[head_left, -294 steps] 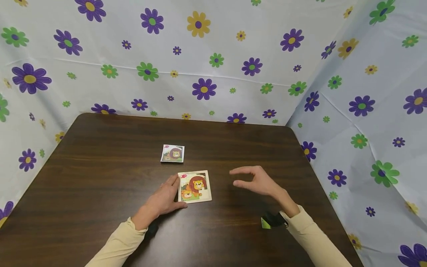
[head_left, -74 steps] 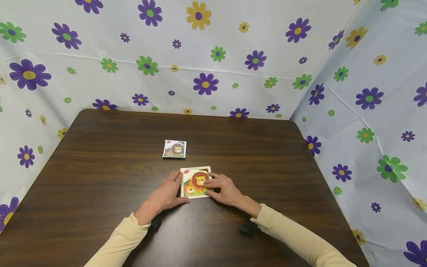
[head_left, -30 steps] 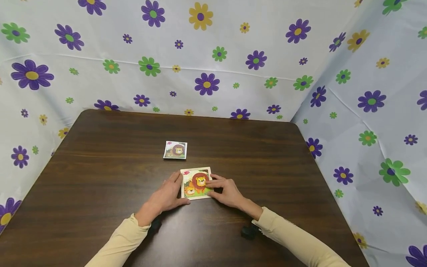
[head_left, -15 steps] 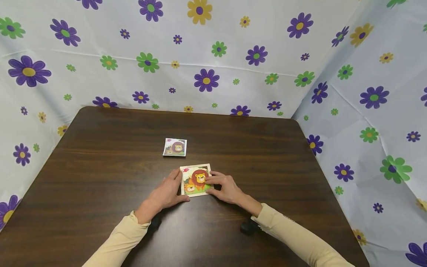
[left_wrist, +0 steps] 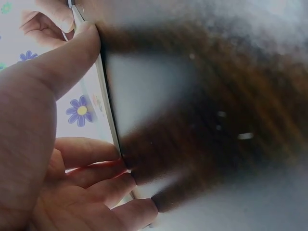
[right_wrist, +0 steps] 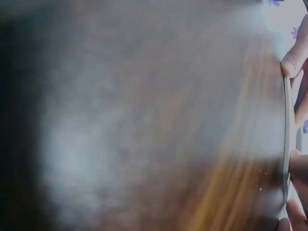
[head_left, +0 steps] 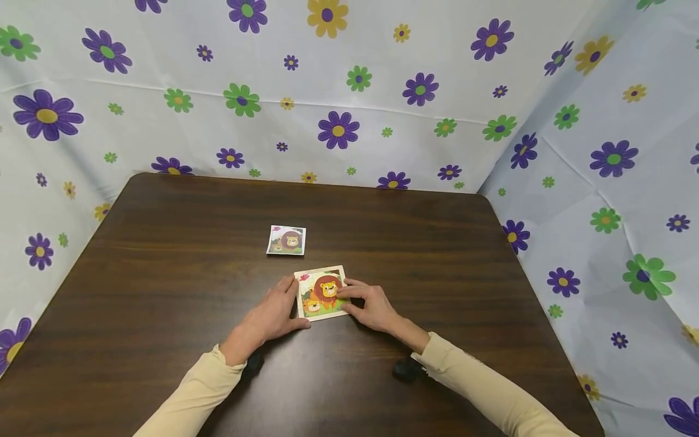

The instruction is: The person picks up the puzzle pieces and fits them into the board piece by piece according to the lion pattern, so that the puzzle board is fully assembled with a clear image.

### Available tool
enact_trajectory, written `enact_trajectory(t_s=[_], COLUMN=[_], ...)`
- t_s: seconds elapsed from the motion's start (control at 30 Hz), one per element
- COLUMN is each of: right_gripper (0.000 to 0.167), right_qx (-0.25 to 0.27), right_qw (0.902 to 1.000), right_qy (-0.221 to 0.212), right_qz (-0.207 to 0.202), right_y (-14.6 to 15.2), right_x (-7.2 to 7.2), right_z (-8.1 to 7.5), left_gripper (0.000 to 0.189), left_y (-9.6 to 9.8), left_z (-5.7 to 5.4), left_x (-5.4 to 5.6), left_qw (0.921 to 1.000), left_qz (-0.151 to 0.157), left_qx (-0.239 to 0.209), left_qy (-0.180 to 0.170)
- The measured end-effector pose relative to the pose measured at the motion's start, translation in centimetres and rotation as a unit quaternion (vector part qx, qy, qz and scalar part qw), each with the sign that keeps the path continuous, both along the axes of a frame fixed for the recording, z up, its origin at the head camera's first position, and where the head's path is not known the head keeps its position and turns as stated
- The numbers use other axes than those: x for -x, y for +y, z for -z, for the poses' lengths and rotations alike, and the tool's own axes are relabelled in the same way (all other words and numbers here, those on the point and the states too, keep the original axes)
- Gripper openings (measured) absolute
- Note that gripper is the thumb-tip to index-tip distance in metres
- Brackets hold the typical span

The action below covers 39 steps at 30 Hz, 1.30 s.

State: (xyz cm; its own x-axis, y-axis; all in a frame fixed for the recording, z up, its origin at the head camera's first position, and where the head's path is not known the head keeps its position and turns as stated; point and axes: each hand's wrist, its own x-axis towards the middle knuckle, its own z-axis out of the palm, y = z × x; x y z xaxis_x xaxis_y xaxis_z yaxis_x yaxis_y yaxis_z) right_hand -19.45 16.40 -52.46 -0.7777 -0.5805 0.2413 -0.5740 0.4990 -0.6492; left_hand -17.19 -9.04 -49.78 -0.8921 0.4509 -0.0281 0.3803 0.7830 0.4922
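Note:
A square wooden jigsaw puzzle (head_left: 322, 297) with a lion picture and a pale frame lies in front of me. My left hand (head_left: 272, 312) holds it at the near left corner, fingers along the left edge and thumb on the near edge. In the left wrist view, that thumb and the fingertips (left_wrist: 126, 179) meet the thin edge of the frame. My right hand (head_left: 372, 308) is at the puzzle's right side, index finger and thumb pinching at a green puzzle piece (head_left: 342, 301) in the lower right corner. The fingers partly cover this piece.
A small picture card (head_left: 286, 241) with a similar lion scene lies beyond the puzzle, to its left. Everything rests on a dark wood-grain table (head_left: 415, 243). A white flowered curtain (head_left: 371, 36) hangs behind and along the sides.
Since the oldest frame, my right hand has come left onto the puzzle. The green piece that lay by the right wrist now covers the bare lower right corner. Lately the puzzle has turned slightly.

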Motion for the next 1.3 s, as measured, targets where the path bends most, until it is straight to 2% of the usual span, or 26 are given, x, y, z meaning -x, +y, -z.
enact_trajectory(t_s=[0.23,0.37,0.53,0.7,0.87,1.0,1.3], right_gripper=[0.023,0.023,0.023,0.026,0.028,0.027,0.027], right_qx=[-0.006,-0.001,0.006,-0.014,-0.050,-0.055,-0.076], right_qw=[1.0000,0.9998,0.9993,0.9994,0.9972,0.9963,0.9970], right_qy=[0.002,0.011,0.025,0.018,0.046,0.061,0.013], right_qz=[0.002,-0.016,-0.026,-0.028,-0.033,-0.026,-0.006], right_y=[0.1,0.3,0.2,-0.2,-0.6,-0.9,-0.5], right_x=[0.0,-0.3,-0.3,-0.5,-0.7,-0.7,-3.2], right_z=[0.1,0.2,0.3,0.6,1.2,1.7,3.0], left_gripper=[0.090,0.090,0.089,0.090,0.089,0.089,0.088], left_y=[0.1,0.1,0.0,-0.2,-0.4,-0.4,0.2], left_z=[0.1,0.1,0.1,0.6,1.2,1.7,2.8], left_x=[0.0,-0.1,0.0,0.1,0.2,0.3,-1.4], left_qw=[1.0000,0.9999,1.0000,0.9999,0.9998,0.9996,0.9981], left_qz=[0.000,0.000,-0.004,0.002,-0.004,-0.007,-0.001], left_qx=[-0.003,0.004,0.002,0.008,0.002,0.000,-0.004], left_qy=[0.004,-0.010,-0.007,-0.011,-0.022,-0.027,-0.062])
